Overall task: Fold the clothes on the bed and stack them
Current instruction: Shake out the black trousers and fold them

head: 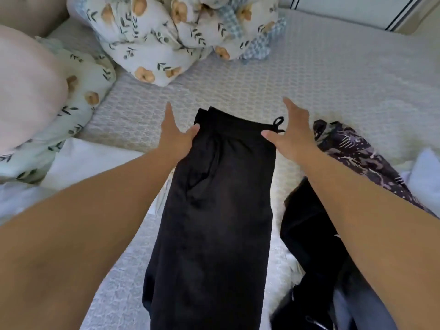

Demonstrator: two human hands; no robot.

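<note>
A pair of black pants [214, 210] lies lengthwise on the bed [333, 75], folded leg over leg, waistband at the far end with a drawstring loop poking out on the right. My left hand [175, 132] hovers at the waistband's left side, fingers straight, thumb touching the fabric. My right hand [289, 132] is spread open at the waistband's right side, thumb near the drawstring. Neither hand grips anything. On the right lie another black garment [307, 225] and a dark patterned garment [352, 153].
A floral duvet [171, 32] is bunched at the far end of the bed. A floral pillow [78, 96] and a pale pink cushion [26, 91] sit at the left. White fabric [88, 158] lies under my left forearm. A grey-blue garment [362, 308] shows at the lower right.
</note>
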